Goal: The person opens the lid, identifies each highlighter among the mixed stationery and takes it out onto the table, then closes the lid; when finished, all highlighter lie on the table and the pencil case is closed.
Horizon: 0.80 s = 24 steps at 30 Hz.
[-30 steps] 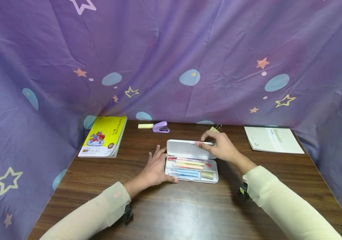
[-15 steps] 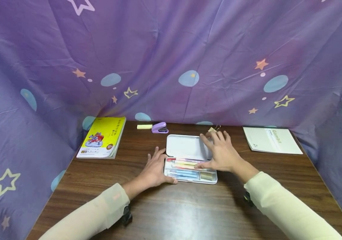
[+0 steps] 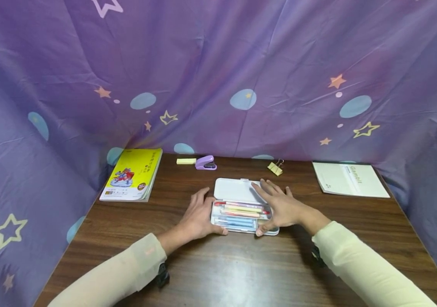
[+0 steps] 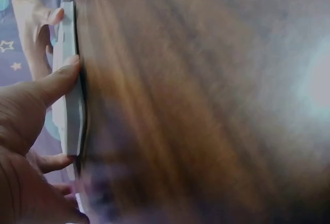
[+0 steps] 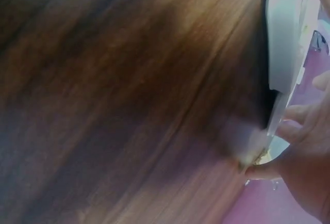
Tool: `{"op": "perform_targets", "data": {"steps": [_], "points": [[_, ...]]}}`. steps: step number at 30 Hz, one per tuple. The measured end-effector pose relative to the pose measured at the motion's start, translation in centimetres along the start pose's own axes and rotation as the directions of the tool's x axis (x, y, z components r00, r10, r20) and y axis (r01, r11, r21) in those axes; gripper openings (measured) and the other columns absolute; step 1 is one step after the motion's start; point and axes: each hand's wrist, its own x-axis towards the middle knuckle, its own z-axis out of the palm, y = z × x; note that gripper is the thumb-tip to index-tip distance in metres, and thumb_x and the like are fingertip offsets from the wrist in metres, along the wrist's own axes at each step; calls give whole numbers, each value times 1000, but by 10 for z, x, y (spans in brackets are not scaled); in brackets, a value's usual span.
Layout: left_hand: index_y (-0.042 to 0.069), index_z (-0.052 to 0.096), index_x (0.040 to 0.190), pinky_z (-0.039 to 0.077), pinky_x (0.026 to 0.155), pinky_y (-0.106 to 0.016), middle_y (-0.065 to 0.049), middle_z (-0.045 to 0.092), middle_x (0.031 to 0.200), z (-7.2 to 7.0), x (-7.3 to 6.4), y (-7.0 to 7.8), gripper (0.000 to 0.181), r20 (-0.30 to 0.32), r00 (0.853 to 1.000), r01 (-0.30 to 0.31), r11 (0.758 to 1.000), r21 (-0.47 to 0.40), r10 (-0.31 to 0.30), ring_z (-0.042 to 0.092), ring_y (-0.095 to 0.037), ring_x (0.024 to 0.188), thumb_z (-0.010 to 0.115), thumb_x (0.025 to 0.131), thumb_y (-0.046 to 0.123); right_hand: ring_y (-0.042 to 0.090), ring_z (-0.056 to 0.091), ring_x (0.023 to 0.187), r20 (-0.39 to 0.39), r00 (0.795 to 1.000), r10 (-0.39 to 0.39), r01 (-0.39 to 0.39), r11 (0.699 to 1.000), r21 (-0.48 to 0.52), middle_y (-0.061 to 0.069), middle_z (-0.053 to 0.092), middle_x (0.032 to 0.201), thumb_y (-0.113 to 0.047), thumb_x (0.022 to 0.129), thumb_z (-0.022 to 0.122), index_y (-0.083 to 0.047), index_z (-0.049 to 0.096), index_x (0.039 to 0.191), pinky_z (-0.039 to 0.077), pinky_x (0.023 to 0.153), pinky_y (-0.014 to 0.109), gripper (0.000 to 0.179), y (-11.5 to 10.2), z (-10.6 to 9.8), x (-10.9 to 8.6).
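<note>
A white pencil case lies on the table with its lid folded back. Inside are several pens in the rear compartment and light-blue sticks in the front one. My left hand holds the case's left end, thumb on the front wall and fingers along the side. Across the right end spreads my right hand. Its thumb lies at the front edge and its fingers reach over the lid, partly covering the right end of the case. In the right wrist view its fingers are beside the lid, near the tabletop.
A yellow book lies at the back left and a white notebook at the back right. Along the rear edge are a pale yellow block, a purple stapler and a yellow binder clip. Purple cloth hangs behind.
The right hand let go of the lid and spread over the case's right end, thumb moving to the front edge. The lid went from partly raised to folded back. The left hand stayed in place.
</note>
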Motion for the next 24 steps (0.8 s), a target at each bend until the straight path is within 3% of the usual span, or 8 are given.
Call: {"op": "perform_targets", "data": {"steps": [5, 9, 13, 18, 24], "points": [[-2, 41, 165, 22, 134, -76, -29, 31, 177, -7, 8, -4, 127, 71, 997, -21, 995, 100, 14, 28, -48, 167, 97, 73, 67, 55, 10, 170, 20, 1000, 8, -8, 1000, -1, 28, 8, 184, -91, 58, 87, -20, 17, 179, 11, 118, 97, 158, -2, -2, 0], [3, 22, 176, 14, 138, -71, -20, 22, 184, -12, 17, -10, 136, 149, 989, -31, 987, 159, 7, 18, -41, 173, 82, 82, 80, 54, 10, 170, 25, 1000, 12, -12, 1000, -12, 28, 8, 184, -92, 59, 87, -19, 17, 179, 11, 119, 96, 157, -2, -2, 0], [5, 19, 177, 11, 140, -67, -14, 15, 187, -14, 23, -15, 136, 196, 980, -70, 976, 205, 29, 14, -34, 175, 74, 84, 87, 54, 11, 170, 28, 1000, 10, -9, 1000, -14, 27, 8, 184, -92, 60, 86, -20, 18, 179, 11, 118, 97, 155, -3, -1, -1], [3, 15, 177, 11, 142, -60, -14, 8, 188, -15, 24, -19, 141, 225, 972, -115, 974, 193, 70, 11, -30, 175, 74, 82, 89, 54, 10, 170, 29, 1000, 6, -6, 1000, -5, 27, 7, 185, -90, 61, 87, -20, 19, 179, 10, 118, 97, 153, -3, -2, -1], [6, 11, 178, 7, 142, -64, -13, 4, 188, -12, 23, -23, 143, 223, 973, -106, 977, 186, 63, 7, -31, 175, 71, 82, 92, 55, 10, 170, 27, 1000, -2, 2, 1000, -12, 28, 7, 184, -89, 62, 87, -20, 23, 179, 12, 118, 97, 150, -3, -4, -2]]}}
